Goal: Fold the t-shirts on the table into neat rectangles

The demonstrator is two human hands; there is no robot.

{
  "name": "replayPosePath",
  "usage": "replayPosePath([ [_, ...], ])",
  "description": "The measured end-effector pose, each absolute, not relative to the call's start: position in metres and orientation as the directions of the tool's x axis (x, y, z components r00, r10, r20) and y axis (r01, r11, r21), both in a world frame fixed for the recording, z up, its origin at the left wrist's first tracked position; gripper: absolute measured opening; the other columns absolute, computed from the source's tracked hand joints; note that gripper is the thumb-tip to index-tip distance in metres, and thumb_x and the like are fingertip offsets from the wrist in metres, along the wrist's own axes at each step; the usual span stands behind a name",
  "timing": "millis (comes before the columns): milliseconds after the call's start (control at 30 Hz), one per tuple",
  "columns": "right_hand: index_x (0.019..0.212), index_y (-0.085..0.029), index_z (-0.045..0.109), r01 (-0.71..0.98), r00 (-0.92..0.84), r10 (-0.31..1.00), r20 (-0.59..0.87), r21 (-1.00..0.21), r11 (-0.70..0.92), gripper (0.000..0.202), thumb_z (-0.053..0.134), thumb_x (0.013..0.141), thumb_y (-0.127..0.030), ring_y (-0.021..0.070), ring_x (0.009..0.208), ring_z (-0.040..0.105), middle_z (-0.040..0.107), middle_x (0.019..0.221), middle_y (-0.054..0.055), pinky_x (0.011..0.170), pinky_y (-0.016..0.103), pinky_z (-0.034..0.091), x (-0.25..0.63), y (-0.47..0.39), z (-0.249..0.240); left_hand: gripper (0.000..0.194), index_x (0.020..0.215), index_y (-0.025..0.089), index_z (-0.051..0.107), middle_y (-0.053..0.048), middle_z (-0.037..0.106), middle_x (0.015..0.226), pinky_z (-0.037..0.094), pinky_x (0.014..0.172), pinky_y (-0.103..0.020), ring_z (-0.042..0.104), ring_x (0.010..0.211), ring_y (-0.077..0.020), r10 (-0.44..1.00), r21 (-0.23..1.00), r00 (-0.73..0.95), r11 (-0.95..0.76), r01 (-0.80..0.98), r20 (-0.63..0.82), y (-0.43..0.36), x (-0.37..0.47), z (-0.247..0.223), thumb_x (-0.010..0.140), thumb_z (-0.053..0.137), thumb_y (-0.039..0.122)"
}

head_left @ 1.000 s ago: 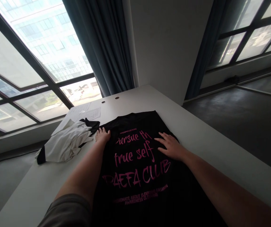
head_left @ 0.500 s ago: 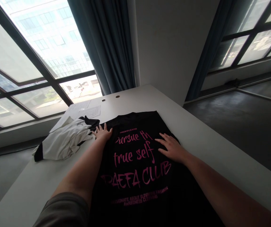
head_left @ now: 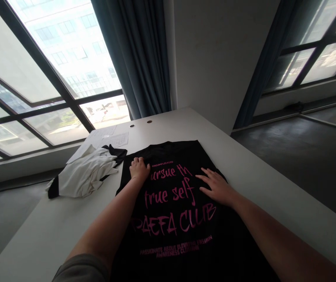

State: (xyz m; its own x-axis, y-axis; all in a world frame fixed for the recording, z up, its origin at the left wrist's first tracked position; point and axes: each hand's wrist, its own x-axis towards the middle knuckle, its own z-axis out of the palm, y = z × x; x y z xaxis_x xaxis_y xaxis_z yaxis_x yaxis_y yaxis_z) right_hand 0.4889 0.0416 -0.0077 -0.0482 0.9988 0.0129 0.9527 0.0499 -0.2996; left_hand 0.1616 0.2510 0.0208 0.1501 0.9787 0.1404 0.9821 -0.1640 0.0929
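A black T-shirt point(head_left: 168, 211) with pink lettering lies spread on the white table in front of me, its collar end pointing away. My left hand point(head_left: 139, 169) rests on the upper left of the shirt, beside the first line of print. Its fingers are bent and close together with the thumb apart, and I see no cloth pinched in them. On the right side, my right hand point(head_left: 217, 187) lies flat on the shirt with fingers spread. The lower part of the shirt runs out of view between my forearms.
A crumpled white garment with black parts point(head_left: 82, 174) lies on the left of the white table point(head_left: 214, 135). Behind it are sheets of paper point(head_left: 115, 139). Two round cable holes point(head_left: 132, 126) sit near the far edge. A blue curtain point(head_left: 144, 58) and windows stand beyond.
My left hand has slid inward from the shirt's left edge, its fingers going from spread to bent and closer together. The right hand stays in place on the shirt. The view has shifted slightly.
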Motion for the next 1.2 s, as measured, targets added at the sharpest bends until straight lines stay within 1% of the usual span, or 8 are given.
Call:
replayPosePath([
  [133, 0.153, -0.028, 0.055, 0.954, -0.044, 0.999, -0.002, -0.298, 0.041, 0.061, 0.056, 0.096, -0.05, 0.0378, 0.157, 0.028, 0.032, 0.171, 0.011, 0.127, 0.058, 0.026, 0.488, 0.041, -0.005, 0.034, 0.119, 0.021, 0.068, -0.015, 0.069, 0.12, 0.052, 0.093, -0.043, 0.068, 0.11, -0.0317, 0.971, 0.066, 0.23, -0.234, 0.97, 0.059, 0.251, 0.158, 0.03, 0.1, 0.049, 0.042],
  [267, 0.154, -0.028, 0.054, 0.955, -0.041, 0.999, -0.008, -0.296, 0.037, 0.061, 0.055, 0.097, -0.049, 0.037, 0.157, 0.028, 0.033, 0.171, 0.011, 0.127, 0.058, 0.026, 0.487, 0.041, -0.003, 0.029, 0.114, 0.028, 0.071, -0.009, 0.069, 0.123, 0.049, 0.098, -0.04, 0.063, 0.118, -0.0289, 0.948, 0.061, 0.312, -0.316, 0.947, 0.07, 0.252, 0.151, 0.034, 0.101, 0.05, 0.041],
  [433, 0.154, -0.029, 0.054, 0.953, -0.036, 0.999, -0.007, -0.302, 0.033, 0.061, 0.056, 0.097, -0.05, 0.0362, 0.158, 0.027, 0.033, 0.171, 0.009, 0.127, 0.057, 0.025, 0.487, 0.042, -0.005, 0.045, 0.141, 0.033, 0.061, -0.005, 0.057, 0.151, 0.041, 0.115, -0.044, 0.054, 0.136, -0.0274, 0.922, 0.164, 0.374, -0.386, 0.908, 0.097, 0.257, 0.141, 0.021, 0.105, 0.041, 0.051],
  [533, 0.154, -0.03, 0.054, 0.949, -0.036, 0.999, -0.007, -0.314, 0.032, 0.061, 0.056, 0.097, -0.05, 0.0365, 0.158, 0.026, 0.032, 0.171, 0.008, 0.127, 0.057, 0.024, 0.487, 0.041, -0.005, 0.053, 0.157, 0.036, 0.046, -0.002, 0.041, 0.167, 0.026, 0.126, -0.05, 0.034, 0.155, -0.0269, 0.916, 0.162, 0.401, -0.4, 0.902, 0.03, 0.263, 0.138, 0.009, 0.107, 0.035, 0.05],
  [700, 0.154, -0.027, 0.054, 0.95, -0.035, 0.999, -0.02, -0.311, 0.027, 0.061, 0.055, 0.097, -0.049, 0.0378, 0.158, 0.027, 0.031, 0.171, 0.011, 0.127, 0.058, 0.024, 0.485, 0.04, 0.0, 0.056, 0.161, 0.047, 0.037, 0.006, 0.026, 0.174, 0.021, 0.127, -0.055, 0.021, 0.161, -0.0289, 0.915, 0.131, 0.394, -0.381, 0.915, -0.091, 0.284, 0.129, 0.006, 0.107, 0.025, 0.057],
  [867, 0.154, -0.027, 0.054, 0.949, -0.037, 0.999, -0.022, -0.314, 0.028, 0.061, 0.056, 0.097, -0.05, 0.0371, 0.158, 0.027, 0.032, 0.171, 0.011, 0.128, 0.056, 0.024, 0.486, 0.041, -0.002, 0.069, 0.166, 0.026, 0.032, -0.013, 0.028, 0.173, 0.024, 0.125, -0.057, 0.023, 0.159, -0.037, 0.986, 0.06, 0.162, -0.159, 0.985, -0.042, 0.305, 0.107, 0.008, 0.105, 0.027, 0.057],
  [1000, 0.152, -0.028, 0.056, 0.947, -0.038, 0.999, -0.01, -0.321, 0.033, 0.06, 0.057, 0.096, -0.05, 0.0371, 0.157, 0.029, 0.034, 0.17, 0.01, 0.127, 0.058, 0.025, 0.486, 0.04, -0.004, 0.073, 0.166, 0.029, 0.033, -0.012, 0.026, 0.173, 0.025, 0.124, -0.059, 0.022, 0.159, -0.0402, 0.995, 0.044, 0.096, -0.094, 0.995, -0.04, 0.31, 0.103, 0.002, 0.102, 0.031, 0.063],
  [1200, 0.145, -0.027, 0.062, 0.912, 0.146, 0.905, 0.401, -0.41, 0.035, 0.049, 0.046, 0.099, -0.037, 0.032, 0.157, 0.028, 0.036, 0.168, 0.007, 0.128, 0.054, 0.028, 0.482, 0.037, 0.01, 0.06, 0.156, 0.026, 0.05, -0.013, 0.036, 0.169, 0.025, 0.124, -0.057, 0.029, 0.156, -0.038, 0.989, 0.029, 0.109, -0.112, 0.993, 0.098, 0.291, 0.112, 0.01, 0.105, 0.033, 0.051],
])
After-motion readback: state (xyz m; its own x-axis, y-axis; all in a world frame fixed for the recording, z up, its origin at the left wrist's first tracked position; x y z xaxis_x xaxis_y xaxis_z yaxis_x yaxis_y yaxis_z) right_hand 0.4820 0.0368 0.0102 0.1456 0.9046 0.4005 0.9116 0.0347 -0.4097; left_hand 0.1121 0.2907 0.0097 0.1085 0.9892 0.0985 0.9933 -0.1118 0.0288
